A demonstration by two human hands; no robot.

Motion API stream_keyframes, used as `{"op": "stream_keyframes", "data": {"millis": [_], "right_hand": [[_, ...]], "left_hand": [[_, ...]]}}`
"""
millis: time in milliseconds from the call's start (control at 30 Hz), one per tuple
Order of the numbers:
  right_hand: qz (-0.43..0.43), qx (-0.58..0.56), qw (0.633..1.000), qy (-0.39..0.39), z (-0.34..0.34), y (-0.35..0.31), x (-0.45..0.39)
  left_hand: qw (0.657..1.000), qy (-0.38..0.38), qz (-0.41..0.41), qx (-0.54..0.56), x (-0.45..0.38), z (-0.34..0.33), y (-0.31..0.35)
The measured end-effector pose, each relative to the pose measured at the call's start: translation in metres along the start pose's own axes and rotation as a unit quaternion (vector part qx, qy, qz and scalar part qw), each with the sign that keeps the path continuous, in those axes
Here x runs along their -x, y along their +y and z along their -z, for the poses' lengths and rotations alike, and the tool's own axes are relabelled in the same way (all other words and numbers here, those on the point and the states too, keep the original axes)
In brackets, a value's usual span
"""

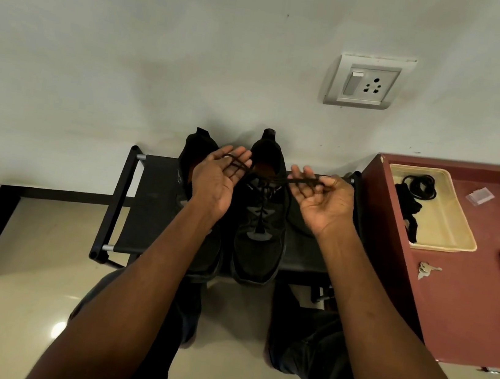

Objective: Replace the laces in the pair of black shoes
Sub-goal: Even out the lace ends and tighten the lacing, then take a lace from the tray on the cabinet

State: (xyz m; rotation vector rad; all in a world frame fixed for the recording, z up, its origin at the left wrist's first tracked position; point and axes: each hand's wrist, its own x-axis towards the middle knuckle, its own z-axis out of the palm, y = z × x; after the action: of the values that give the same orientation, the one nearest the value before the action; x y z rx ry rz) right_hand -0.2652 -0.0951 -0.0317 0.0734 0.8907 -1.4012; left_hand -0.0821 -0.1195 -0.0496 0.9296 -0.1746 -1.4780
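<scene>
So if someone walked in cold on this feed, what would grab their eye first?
The two hands, left hand and right hand, raised palm-up mid-frame, each holding an end of a black lace over the right shoe on the black rack. Next, the beige tray with spare laces on the red cabinet at right, and the white wall socket above.
</scene>
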Motion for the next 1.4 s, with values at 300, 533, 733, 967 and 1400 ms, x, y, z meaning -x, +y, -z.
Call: {"op": "stream_keyframes", "data": {"millis": [300, 533, 733, 967, 1400], "right_hand": [[0.076, 0.06, 0.995, -0.006, 0.005, 0.007, -0.02], [0.188, 0.253, 0.949, -0.007, 0.004, 0.009, -0.03], [0.219, 0.31, 0.925, 0.009, 0.005, 0.006, -0.04], [0.225, 0.313, 0.923, 0.008, 0.015, 0.0, -0.05], [0.183, 0.522, 0.832, 0.035, 0.041, 0.022, -0.058]], "left_hand": [[0.985, -0.081, -0.075, -0.135, -0.002, 0.007, 0.001], [0.944, -0.142, -0.12, -0.274, -0.015, 0.013, 0.005], [0.942, -0.131, -0.129, -0.282, -0.021, 0.019, 0.007], [0.948, -0.122, -0.118, -0.268, -0.025, 0.023, 0.009], [0.859, -0.003, -0.18, -0.479, 0.009, 0.038, -0.016]]}}
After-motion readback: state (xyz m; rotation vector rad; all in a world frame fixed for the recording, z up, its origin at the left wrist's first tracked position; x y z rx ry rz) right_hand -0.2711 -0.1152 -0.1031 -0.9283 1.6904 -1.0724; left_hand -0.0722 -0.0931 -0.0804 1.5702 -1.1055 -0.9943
